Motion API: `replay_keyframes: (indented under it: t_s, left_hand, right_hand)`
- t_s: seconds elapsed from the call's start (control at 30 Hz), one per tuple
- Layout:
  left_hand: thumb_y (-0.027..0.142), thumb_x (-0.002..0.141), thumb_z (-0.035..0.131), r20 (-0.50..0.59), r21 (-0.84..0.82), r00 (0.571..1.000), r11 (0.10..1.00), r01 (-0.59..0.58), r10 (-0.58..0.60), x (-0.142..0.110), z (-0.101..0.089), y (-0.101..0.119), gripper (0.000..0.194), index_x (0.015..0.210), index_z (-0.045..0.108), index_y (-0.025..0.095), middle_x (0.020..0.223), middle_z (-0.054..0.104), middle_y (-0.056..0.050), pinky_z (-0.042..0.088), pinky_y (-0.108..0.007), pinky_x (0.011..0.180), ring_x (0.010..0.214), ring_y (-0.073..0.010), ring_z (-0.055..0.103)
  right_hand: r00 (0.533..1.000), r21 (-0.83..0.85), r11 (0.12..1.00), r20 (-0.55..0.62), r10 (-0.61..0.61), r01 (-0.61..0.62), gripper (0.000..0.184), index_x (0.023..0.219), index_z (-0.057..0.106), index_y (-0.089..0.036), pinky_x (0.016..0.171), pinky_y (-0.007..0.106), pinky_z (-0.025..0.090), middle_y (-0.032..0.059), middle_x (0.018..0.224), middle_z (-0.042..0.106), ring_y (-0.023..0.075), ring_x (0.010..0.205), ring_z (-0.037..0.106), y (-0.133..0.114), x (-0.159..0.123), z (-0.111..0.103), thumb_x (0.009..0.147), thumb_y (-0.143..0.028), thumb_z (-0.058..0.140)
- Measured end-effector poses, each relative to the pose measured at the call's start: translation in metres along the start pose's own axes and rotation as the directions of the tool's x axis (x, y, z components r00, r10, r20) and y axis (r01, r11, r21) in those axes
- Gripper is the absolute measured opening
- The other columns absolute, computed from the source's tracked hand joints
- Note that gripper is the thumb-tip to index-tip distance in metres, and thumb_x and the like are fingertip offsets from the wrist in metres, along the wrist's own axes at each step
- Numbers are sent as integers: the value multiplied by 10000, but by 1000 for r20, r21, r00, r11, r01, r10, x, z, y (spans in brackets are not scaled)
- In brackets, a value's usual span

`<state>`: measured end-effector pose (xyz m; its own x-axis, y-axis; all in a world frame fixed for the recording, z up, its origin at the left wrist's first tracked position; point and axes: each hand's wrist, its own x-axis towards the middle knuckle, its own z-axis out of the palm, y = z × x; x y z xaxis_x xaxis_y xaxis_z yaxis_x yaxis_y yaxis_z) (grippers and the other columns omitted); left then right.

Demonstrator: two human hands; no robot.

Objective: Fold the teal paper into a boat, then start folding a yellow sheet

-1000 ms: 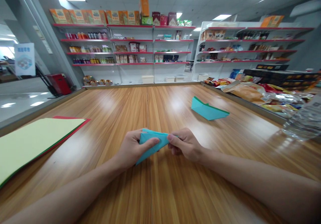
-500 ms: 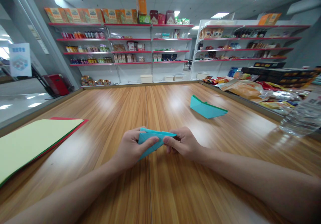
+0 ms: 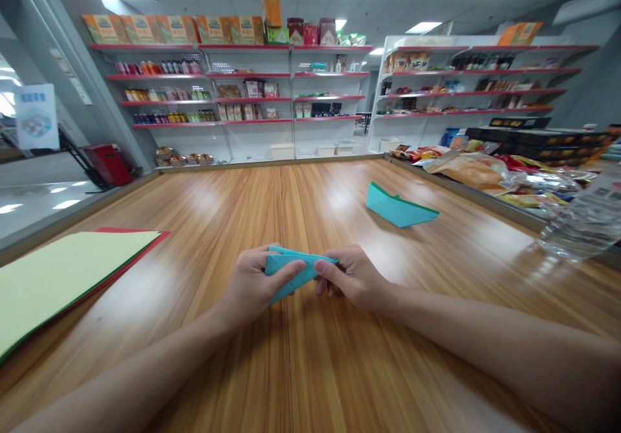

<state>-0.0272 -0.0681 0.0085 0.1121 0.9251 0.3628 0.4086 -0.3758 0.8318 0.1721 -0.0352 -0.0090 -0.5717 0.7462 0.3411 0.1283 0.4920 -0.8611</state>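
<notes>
A folded piece of light blue paper point(image 3: 286, 276) is held between my two hands, a little above the wooden table point(image 3: 233, 368). My left hand point(image 3: 255, 277) grips its left end, thumb along the near face and fingers behind. At its pointed right end, my right hand point(image 3: 354, 276) pinches the paper between thumb and fingers; those fingertips are partly hidden. Farther off to the right, a folded paper boat point(image 3: 402, 210), light blue with a green upper edge, rests on the table apart from my hands.
A stack of coloured paper sheets point(image 3: 72, 271), pale yellow on top, lies at the left. On the right are a clear plastic bottle point(image 3: 579, 226) and packaged snacks point(image 3: 478, 173) beyond the table's raised edge. Stocked shelves point(image 3: 247, 100) stand behind the table.
Both hands keep hold of the blue folded paper in nearly the same pose. The whole view has shifted very slightly; the paper boat stays put.
</notes>
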Motion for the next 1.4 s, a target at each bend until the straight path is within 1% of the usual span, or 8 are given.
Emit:
replay_keyframes:
  t_s: [0.1,0.23,0.33,0.47,0.8,1.0,1.2,1.4]
  left_hand:
    - [398,790,662,64,-159,994,982,98,-88,0,1,-2,298,667,684,127,629,655,-51,487,-230,476,543,-158,629]
    - [398,800,663,217,-441,962,863,248,-165,1,3,-8,313,946,689,122,827,719,-98,566,-305,613,714,-217,688]
    - [361,796,679,244,-495,950,818,294,-194,2,5,-13,285,896,724,98,875,729,-127,556,-307,704,784,-219,686]
    - [336,794,689,270,-504,941,802,319,-204,2,6,-15,234,822,749,111,825,734,-108,517,-247,662,726,-173,667]
    - [359,744,730,223,-459,948,833,308,-228,3,5,-5,243,689,739,122,624,674,-37,430,-205,497,524,-104,558]
    - [404,759,702,189,-394,957,876,278,-219,2,7,-3,308,679,725,107,654,690,-74,461,-242,529,573,-150,601]
    - [410,752,704,109,-356,979,912,202,-174,1,8,-5,304,667,715,118,642,679,-47,468,-241,529,573,-149,600]
    - [366,826,641,77,-543,994,833,107,-78,-1,5,-5,258,901,739,139,820,719,-69,525,-289,675,736,-187,646]
  right_hand:
    - [996,72,995,-40,75,-72,436,700,603,-116,395,173,399,54,570,647,88,436,540,2,3,2,897,-493,506]
    - [978,174,974,-123,170,-147,438,699,597,-119,366,168,382,38,560,639,80,408,524,5,8,2,851,-528,559]
    - [980,182,973,-112,165,-143,447,716,605,-118,367,159,379,27,549,628,71,404,518,6,9,2,859,-536,543]
    - [987,154,980,-78,144,-130,494,701,618,-109,378,153,381,32,538,614,68,411,519,5,7,3,883,-551,493]
    - [994,187,979,-55,95,-83,531,636,601,-110,371,153,375,35,533,610,66,406,507,2,6,5,903,-546,456]
    - [995,222,970,14,100,-101,382,742,619,-114,399,154,411,11,566,607,74,445,536,-2,6,7,837,-483,601]
    - [998,189,981,-35,59,-51,339,746,611,-119,398,164,420,5,587,597,72,451,524,-1,8,7,838,-445,606]
    - [994,192,981,-103,32,-12,327,744,603,-120,422,181,452,25,641,609,96,510,572,-2,8,9,835,-435,608]
